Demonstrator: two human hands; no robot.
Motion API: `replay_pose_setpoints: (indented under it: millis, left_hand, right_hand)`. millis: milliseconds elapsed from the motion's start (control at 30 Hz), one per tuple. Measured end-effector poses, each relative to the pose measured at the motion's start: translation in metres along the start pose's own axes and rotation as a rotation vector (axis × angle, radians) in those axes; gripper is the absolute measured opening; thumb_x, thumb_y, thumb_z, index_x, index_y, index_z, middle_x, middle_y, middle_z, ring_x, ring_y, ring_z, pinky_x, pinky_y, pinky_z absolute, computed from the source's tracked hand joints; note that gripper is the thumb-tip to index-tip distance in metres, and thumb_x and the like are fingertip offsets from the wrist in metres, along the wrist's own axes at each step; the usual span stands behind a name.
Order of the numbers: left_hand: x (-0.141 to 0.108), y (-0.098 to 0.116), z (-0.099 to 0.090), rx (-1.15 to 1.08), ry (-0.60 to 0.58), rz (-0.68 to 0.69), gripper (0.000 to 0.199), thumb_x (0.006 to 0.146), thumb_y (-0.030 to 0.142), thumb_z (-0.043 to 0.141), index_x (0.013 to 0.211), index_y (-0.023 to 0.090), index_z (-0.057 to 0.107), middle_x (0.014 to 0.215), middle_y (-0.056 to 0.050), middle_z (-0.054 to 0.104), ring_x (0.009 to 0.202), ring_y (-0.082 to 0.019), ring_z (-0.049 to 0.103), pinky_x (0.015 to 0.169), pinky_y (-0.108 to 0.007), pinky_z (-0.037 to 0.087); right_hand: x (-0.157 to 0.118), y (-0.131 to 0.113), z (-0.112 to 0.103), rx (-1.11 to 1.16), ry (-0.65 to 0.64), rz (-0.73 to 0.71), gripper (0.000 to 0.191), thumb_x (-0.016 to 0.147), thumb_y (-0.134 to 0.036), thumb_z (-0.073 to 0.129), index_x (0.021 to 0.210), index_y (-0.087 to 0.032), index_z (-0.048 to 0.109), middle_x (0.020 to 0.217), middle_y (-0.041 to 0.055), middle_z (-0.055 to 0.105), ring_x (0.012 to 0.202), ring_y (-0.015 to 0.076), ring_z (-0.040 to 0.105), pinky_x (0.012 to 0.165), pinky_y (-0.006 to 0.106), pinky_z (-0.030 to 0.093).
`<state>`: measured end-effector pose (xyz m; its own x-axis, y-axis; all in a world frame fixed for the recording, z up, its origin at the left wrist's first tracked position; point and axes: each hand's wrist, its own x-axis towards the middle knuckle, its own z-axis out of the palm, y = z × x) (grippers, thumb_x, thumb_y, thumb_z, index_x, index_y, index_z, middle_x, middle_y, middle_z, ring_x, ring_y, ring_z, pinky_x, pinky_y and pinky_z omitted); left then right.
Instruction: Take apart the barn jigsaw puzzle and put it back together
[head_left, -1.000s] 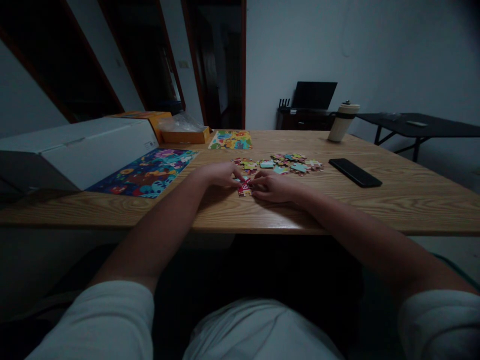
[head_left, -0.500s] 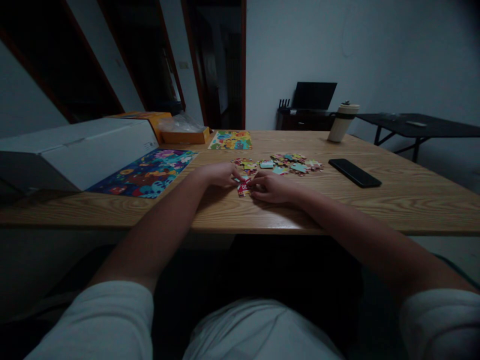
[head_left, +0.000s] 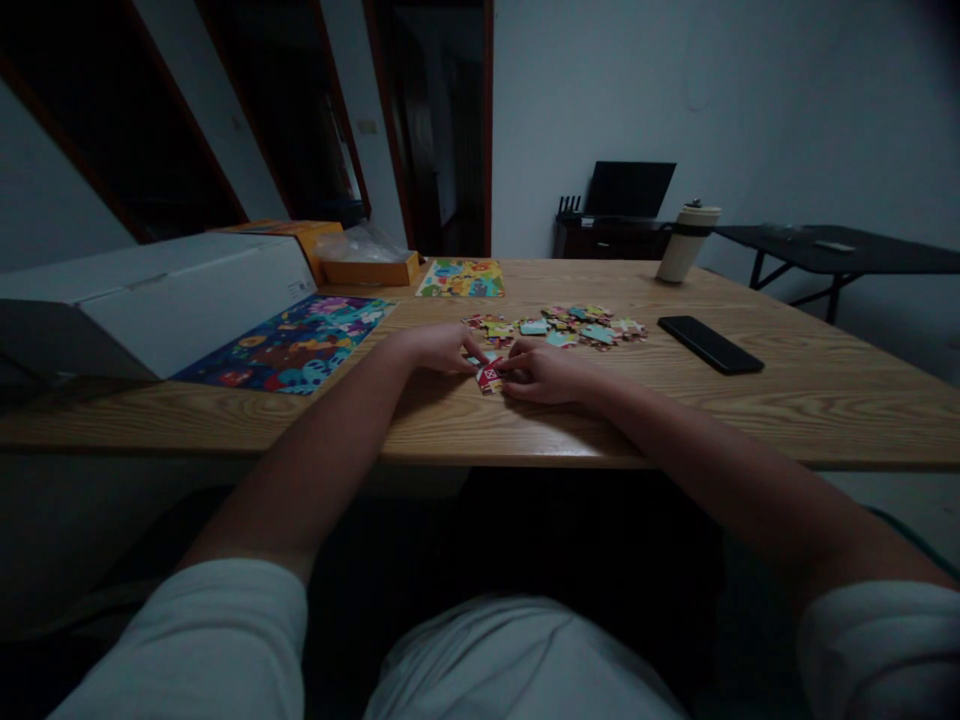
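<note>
Between my two hands, close to the table's front edge, lie red and white jigsaw puzzle pieces (head_left: 490,377), apparently joined. My left hand (head_left: 441,348) reaches in from the left, its fingertips closed on the upper left of these pieces. From the right, my right hand (head_left: 546,371) pinches their right side, with thumb and index finger close together and the other fingers curled. The fingers cover part of the pieces. Just beyond my hands spreads a pile of loose puzzle pieces (head_left: 598,334) in yellow, red and pale blue.
On the left stand a long white box (head_left: 202,300) and an orange box tray (head_left: 371,272) with clear plastic. A dark blue picture sheet (head_left: 292,345) and a yellow picture sheet (head_left: 461,279) lie flat. To the right are a black phone (head_left: 709,344) and a cream tumbler (head_left: 686,245).
The red and white pieces have turned slightly and shifted a little to the right between my fingers. Both hands stay in nearly the same place.
</note>
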<state>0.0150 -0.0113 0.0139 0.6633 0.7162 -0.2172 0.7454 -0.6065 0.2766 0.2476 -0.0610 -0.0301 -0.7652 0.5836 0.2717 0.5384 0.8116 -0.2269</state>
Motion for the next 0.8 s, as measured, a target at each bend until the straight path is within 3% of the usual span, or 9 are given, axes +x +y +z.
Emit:
replay_pose_setpoints:
  millis: [100,167,300,400,533,633,733,800]
  left_hand:
    - [0.001,0.000,0.001,0.002,-0.077,0.052,0.039,0.081,0.045,0.063,0.117,0.032,0.073,0.088,-0.001,0.074,0.078,-0.018,0.058,0.076,-0.026,0.039]
    - [0.000,0.003,0.001,-0.009,-0.066,0.071,0.043,0.082,0.049,0.063,0.119,0.031,0.071,0.100,-0.002,0.074,0.087,-0.019,0.060,0.079,-0.026,0.040]
    - [-0.003,0.016,0.004,0.034,0.008,0.040,0.073,0.067,0.062,0.074,0.131,0.028,0.062,0.127,-0.005,0.065,0.107,-0.024,0.058,0.086,-0.027,0.040]
    - [-0.003,0.019,0.005,0.081,-0.006,-0.009,0.077,0.064,0.064,0.076,0.129,0.026,0.063,0.129,-0.006,0.064,0.112,-0.026,0.057,0.087,-0.029,0.041]
    - [-0.004,0.006,0.001,0.054,-0.016,-0.041,0.077,0.064,0.061,0.078,0.132,0.028,0.062,0.132,-0.005,0.063,0.114,-0.027,0.057,0.090,-0.030,0.041]
    - [-0.012,-0.019,-0.012,-0.010,0.057,-0.098,0.077,0.070,0.060,0.074,0.137,0.028,0.057,0.136,-0.006,0.061,0.116,-0.026,0.057,0.092,-0.029,0.042]
    - [-0.023,-0.053,-0.026,-0.022,0.217,-0.288,0.074,0.077,0.060,0.066,0.138,0.019,0.055,0.136,-0.010,0.060,0.114,-0.024,0.059,0.089,-0.027,0.043]
    - [-0.029,-0.074,-0.031,-0.021,0.185,-0.390,0.074,0.076,0.057,0.068,0.136,0.016,0.057,0.133,-0.011,0.062,0.112,-0.024,0.061,0.088,-0.026,0.044]
  right_hand:
    - [0.000,0.000,0.001,0.024,-0.004,0.041,0.034,0.091,-0.038,0.059,0.118,-0.022,0.072,0.104,0.0101,0.067,0.097,0.0225,0.060,0.090,0.034,0.046]
    - [0.000,0.001,0.000,0.066,0.023,0.066,0.037,0.089,-0.042,0.060,0.119,-0.023,0.070,0.106,0.0095,0.067,0.094,0.0216,0.061,0.086,0.033,0.046]
    - [-0.004,0.019,-0.014,0.176,0.230,0.211,0.043,0.090,-0.047,0.058,0.122,-0.019,0.066,0.105,0.0091,0.069,0.083,0.0188,0.061,0.075,0.030,0.048]
    - [-0.013,0.045,-0.031,0.221,0.334,0.351,0.048,0.089,-0.049,0.057,0.122,-0.015,0.066,0.102,0.0108,0.070,0.080,0.0192,0.061,0.071,0.030,0.048]
    - [-0.029,0.075,-0.046,0.194,0.110,0.481,0.048,0.083,-0.052,0.064,0.116,-0.018,0.070,0.102,0.0104,0.072,0.081,0.0203,0.063,0.072,0.032,0.049]
    - [-0.036,0.083,-0.048,0.132,-0.080,0.577,0.050,0.076,-0.057,0.069,0.112,-0.022,0.073,0.097,0.0073,0.073,0.081,0.0216,0.066,0.074,0.032,0.050]
    - [-0.035,0.079,-0.047,0.092,-0.185,0.595,0.054,0.070,-0.063,0.072,0.107,-0.025,0.075,0.092,0.0054,0.074,0.079,0.0224,0.067,0.072,0.032,0.050]
    - [-0.033,0.075,-0.046,0.093,-0.220,0.556,0.055,0.067,-0.065,0.073,0.105,-0.025,0.076,0.094,0.0051,0.074,0.080,0.0222,0.067,0.071,0.032,0.050]
